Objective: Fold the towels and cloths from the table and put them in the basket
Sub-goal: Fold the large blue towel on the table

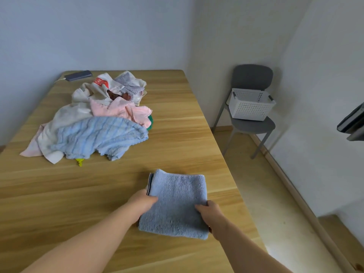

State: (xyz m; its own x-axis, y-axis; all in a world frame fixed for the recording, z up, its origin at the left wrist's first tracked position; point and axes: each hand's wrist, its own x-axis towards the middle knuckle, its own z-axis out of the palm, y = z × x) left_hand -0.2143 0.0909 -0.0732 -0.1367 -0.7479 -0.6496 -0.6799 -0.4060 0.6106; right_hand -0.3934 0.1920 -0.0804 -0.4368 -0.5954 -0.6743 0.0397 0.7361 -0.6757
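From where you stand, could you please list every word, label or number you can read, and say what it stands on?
Too blurred to read: white marks on the red patch of the crumpled cream cloth.
No text visible on the folded blue-grey towel or the white perforated plastic basket.

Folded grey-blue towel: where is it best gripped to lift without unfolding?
Its left and right edges, one hand from each side, thumb on top, fingers beneath. The folded towel lies flat in loose layers, so pinching both sides should keep them together; left hand and right hand sit there now.
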